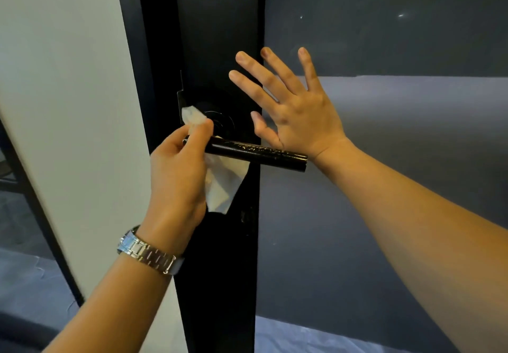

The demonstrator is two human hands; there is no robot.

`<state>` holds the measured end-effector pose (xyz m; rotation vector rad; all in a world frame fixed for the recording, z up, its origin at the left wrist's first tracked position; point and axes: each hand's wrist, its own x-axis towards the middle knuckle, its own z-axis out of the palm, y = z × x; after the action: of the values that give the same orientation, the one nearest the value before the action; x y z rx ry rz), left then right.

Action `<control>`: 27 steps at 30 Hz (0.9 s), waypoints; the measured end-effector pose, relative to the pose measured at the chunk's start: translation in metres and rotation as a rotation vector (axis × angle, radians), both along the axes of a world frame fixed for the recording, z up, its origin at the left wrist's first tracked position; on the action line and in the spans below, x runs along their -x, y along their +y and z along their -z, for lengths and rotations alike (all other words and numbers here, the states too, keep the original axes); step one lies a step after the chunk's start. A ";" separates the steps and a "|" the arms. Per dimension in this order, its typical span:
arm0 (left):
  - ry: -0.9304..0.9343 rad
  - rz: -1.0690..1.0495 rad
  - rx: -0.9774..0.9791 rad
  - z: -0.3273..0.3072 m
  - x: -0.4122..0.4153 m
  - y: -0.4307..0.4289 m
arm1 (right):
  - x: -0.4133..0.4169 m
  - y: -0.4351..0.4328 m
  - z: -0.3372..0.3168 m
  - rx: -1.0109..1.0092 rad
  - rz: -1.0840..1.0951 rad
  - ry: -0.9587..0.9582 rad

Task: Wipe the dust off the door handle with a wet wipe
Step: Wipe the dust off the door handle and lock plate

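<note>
Dark glass door (217, 284): left grip (176, 176) pinches wipe (222, 184) onto handle (261, 154) (pivot end); right grip (297, 110) flat, fingers spread, probably steadying door.

This looks like an office or a similar commercial interior. A tall door (217, 28) with a slim black metal frame (220, 284) holds a large pane of dark glass (384, 50), fitted with a plain black lever handle (261, 153). Beside it stands a bare white wall (68, 105), and grey-blue carpet (24, 284) lies underfoot. Small bright spots of light (401, 15) reflect in the glass
</note>
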<state>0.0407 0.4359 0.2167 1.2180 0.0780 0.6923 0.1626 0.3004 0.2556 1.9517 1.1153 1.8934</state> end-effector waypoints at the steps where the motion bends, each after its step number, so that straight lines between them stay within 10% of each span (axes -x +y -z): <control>1: 0.008 -0.030 -0.120 -0.001 0.000 0.003 | 0.000 0.001 0.001 -0.001 -0.003 0.004; 7: 0.111 -0.110 -0.365 -0.011 -0.003 0.017 | 0.000 0.000 0.000 0.001 -0.007 0.011; 14: -0.032 -0.643 -1.129 -0.001 0.031 -0.005 | 0.000 0.000 0.000 0.002 -0.006 0.006; 21: -0.161 -0.320 -1.423 -0.004 0.038 -0.039 | 0.000 0.000 0.000 0.004 0.042 -0.025; 27: 0.079 -0.146 -1.526 -0.041 0.019 0.010 | 0.000 -0.001 0.000 0.004 -0.011 0.007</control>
<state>0.0215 0.4455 0.2573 2.7135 -0.3748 0.8211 0.1627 0.2993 0.2559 1.9559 1.1333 1.8895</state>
